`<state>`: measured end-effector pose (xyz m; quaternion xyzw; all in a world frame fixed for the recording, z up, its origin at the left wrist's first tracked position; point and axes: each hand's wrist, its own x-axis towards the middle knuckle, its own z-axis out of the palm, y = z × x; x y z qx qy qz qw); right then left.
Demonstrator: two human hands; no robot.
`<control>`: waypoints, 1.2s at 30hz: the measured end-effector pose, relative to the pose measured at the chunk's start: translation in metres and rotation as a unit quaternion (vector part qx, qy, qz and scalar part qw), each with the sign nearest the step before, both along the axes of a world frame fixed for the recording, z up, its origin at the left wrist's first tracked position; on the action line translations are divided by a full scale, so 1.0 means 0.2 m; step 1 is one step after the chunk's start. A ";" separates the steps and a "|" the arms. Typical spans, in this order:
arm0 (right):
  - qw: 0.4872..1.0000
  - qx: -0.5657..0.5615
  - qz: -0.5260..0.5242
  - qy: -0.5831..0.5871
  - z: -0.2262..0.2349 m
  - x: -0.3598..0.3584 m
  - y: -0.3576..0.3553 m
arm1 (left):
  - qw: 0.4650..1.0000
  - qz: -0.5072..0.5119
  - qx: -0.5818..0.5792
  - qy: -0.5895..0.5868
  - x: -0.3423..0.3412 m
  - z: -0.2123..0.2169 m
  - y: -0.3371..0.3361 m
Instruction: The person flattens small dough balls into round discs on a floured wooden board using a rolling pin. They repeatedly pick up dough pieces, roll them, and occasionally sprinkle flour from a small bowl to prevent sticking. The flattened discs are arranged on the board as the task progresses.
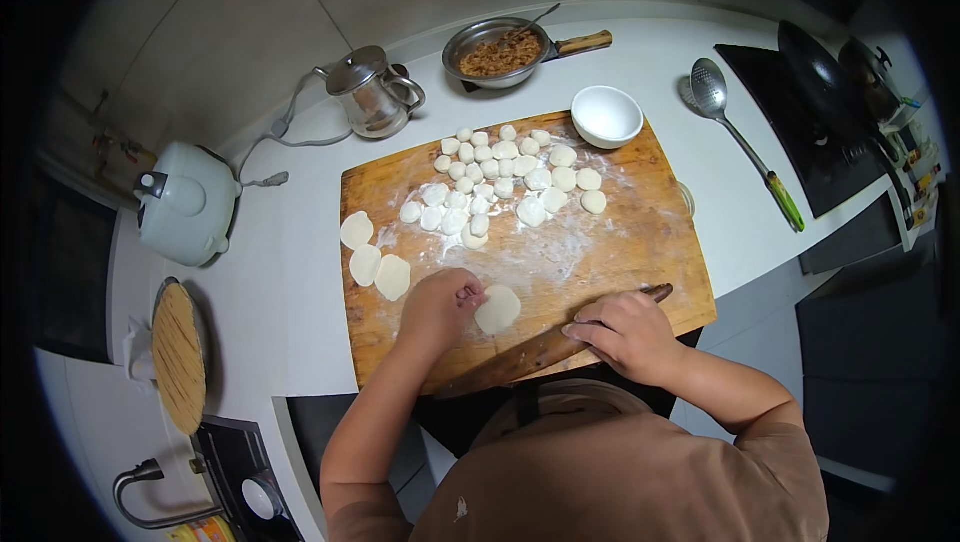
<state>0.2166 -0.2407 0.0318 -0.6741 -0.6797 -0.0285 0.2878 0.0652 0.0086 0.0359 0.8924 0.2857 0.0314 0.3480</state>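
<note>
Flat dough round (498, 308) on the floured wooden cutting board (640, 242), low in the centre of the frame, just right of the left hand (440, 307), whose curled fingertips pinch its left edge. The wooden rolling pin (545, 347) lies immediately below and to the right of the round, its long axis running from lower left to upper right, roughly along the board's near edge; the right hand (625, 334) rests palm-down on it, fingers spread flat rather than clenched. The left hand is the nearer to the round; the right hand meets only the pin. Three finished dough wrappers (372, 257) lie at the board's left edge, and a cluster of small dough pieces (500, 182) occupies its upper middle, below a white bowl (606, 115). The board rests on a white table (290, 272). Beyond it, at the top of the frame, stand a metal pan of minced filling (497, 52) and a steel kettle (373, 92); a rice cooker (185, 202) sits at the left, a round woven mat (178, 357) at the lower left, a metal ladle (745, 142) and a dark cooktop with a wok (820, 92) at the right.
</note>
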 end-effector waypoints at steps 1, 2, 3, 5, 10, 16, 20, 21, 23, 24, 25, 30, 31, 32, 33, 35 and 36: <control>1.000 0.006 -0.002 -0.001 0.00 0.00 0.00 | 1.000 0.020 -0.017 -0.006 0.00 0.02 -0.01; 1.000 0.007 -0.003 0.000 0.00 0.00 0.00 | 0.998 0.043 -0.033 -0.025 0.01 0.04 -0.01; 1.000 0.008 -0.005 0.000 0.00 0.00 0.00 | 0.997 0.042 -0.017 -0.058 0.02 0.05 0.00; 1.000 0.012 -0.006 0.001 0.00 0.00 0.00 | 0.990 0.014 0.049 -0.133 0.04 0.07 0.00; 1.000 0.021 -0.010 0.004 0.00 -0.01 0.00 | 0.946 -0.142 0.203 -0.209 0.13 -0.01 -0.01; 1.000 0.011 0.006 0.001 0.00 0.00 -0.03 | 0.913 -0.326 0.185 -0.158 0.12 -0.13 -0.10; 1.000 0.013 0.010 -0.004 0.00 0.01 -0.05 | 0.893 -0.398 0.180 -0.109 0.05 -0.10 -0.08; 1.000 0.013 0.013 -0.004 0.00 0.01 -0.05 | 0.895 -0.395 0.182 -0.099 0.03 -0.09 -0.07; 1.000 0.012 0.017 -0.004 0.00 0.02 -0.05 | 0.909 -0.365 0.184 -0.084 0.00 -0.08 -0.07; 1.000 0.011 0.019 -0.003 0.00 0.02 -0.05 | 0.912 -0.360 0.184 -0.065 0.00 -0.06 -0.08; 1.000 0.010 0.020 -0.003 0.00 0.02 -0.05 | 0.910 -0.371 0.182 -0.026 0.02 -0.04 -0.10; 0.999 0.013 0.029 0.018 -0.01 0.03 -0.02 | 0.912 -0.377 0.155 0.050 0.03 -0.04 -0.11; 0.999 0.005 0.030 0.020 -0.01 0.04 -0.02 | 0.920 -0.364 0.138 0.054 0.02 -0.04 -0.11; 0.999 -0.003 0.025 0.021 -0.01 0.04 -0.02 | 0.933 -0.341 0.104 0.056 0.00 -0.03 -0.11; 1.000 -0.010 0.020 0.022 -0.01 0.05 -0.02 | 0.945 -0.316 0.071 0.055 -0.01 -0.02 -0.11; 0.999 -0.027 0.006 0.026 0.00 0.05 -0.02 | 0.967 -0.253 -0.017 0.035 -0.09 -0.01 -0.09; 0.999 -0.036 -0.004 0.030 0.00 0.06 -0.02 | 0.973 -0.225 -0.054 0.017 -0.13 -0.01 -0.07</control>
